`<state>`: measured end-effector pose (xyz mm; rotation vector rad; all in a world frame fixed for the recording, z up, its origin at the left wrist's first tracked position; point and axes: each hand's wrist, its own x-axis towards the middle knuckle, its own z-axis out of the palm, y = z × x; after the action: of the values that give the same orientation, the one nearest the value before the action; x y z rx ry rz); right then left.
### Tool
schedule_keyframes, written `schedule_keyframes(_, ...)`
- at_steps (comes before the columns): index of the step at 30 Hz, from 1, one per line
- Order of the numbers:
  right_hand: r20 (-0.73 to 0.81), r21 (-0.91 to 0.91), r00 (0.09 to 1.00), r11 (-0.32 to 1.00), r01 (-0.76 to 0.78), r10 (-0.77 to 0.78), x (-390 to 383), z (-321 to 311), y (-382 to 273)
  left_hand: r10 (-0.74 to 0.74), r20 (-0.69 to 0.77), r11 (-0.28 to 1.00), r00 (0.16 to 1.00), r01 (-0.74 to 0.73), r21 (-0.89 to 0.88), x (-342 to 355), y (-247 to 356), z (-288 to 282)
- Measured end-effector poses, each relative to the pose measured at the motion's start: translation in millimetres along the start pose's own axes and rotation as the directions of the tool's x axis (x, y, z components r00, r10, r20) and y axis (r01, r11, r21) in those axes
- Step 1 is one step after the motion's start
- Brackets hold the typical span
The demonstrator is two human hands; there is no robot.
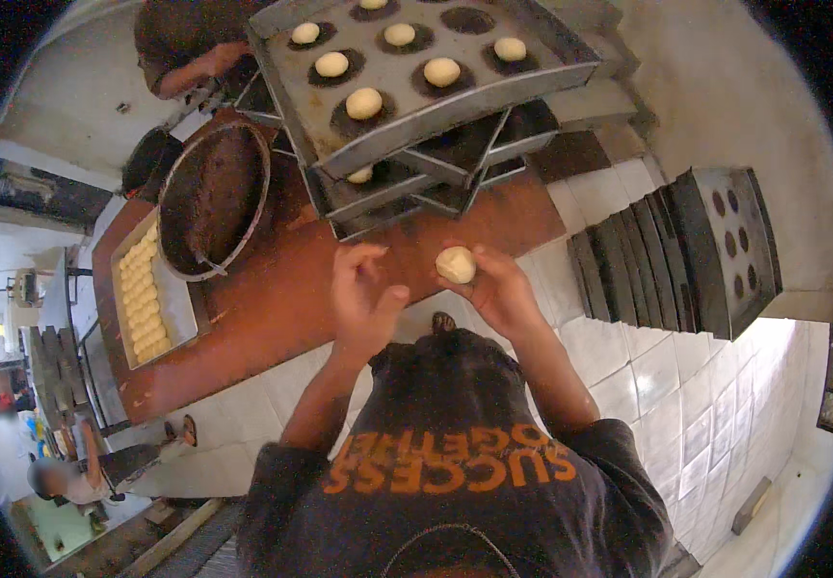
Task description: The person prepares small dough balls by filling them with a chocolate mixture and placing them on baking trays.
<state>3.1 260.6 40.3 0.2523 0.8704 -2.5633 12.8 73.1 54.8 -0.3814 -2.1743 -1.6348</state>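
A pale, round dough ball point(455, 265) rests in the fingers of my right hand point(501, 291), above the near edge of the reddish-brown table point(291, 279). My left hand point(366, 301) is held a little apart to its left, fingers loosely curved and thumb out, with nothing in it. Just beyond both hands is a metal baking tray point(368, 154) with raised sides, on top of other trays stacked crosswise. Several dough balls, such as this near one point(364, 104), lie on its dark round spots; one spot at the upper right holds none.
Left on the table are a large dark round pan point(214, 202), tilted, and a tray of yellowish dough pieces in rows point(142, 294). Stacked dark trays point(672, 255) stand on the tiled floor at right. One person point(185, 48) is across the table, another point(89, 472) at far left.
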Motion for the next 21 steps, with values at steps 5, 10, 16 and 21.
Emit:
schedule_keyframes(5,0.256,-0.853,0.956,0.499,0.152,0.146,36.5,18.2,-46.9,-0.255,-0.175,0.966,0.951,0.260,0.008,-51.1,-33.2,-19.4)
schedule_keyframes(10,0.583,-0.770,0.626,-0.107,0.629,-0.518,106.5,119.3,-205.4,-0.436,-0.410,0.900,0.801,0.399,-0.177,-83.1,-41.7,-46.4)
schedule_keyframes(16,0.526,-0.641,0.799,-0.754,0.147,-0.291,304.5,51.9,-276.3,-0.425,-0.560,0.901,0.711,0.394,-0.184,-100.7,-55.1,-65.7)
schedule_keyframes(21,0.493,-0.626,0.830,-0.768,0.132,-0.260,342.8,37.7,-290.2,-0.520,-0.609,0.843,0.599,0.472,-0.256,-112.4,-65.7,-89.1)
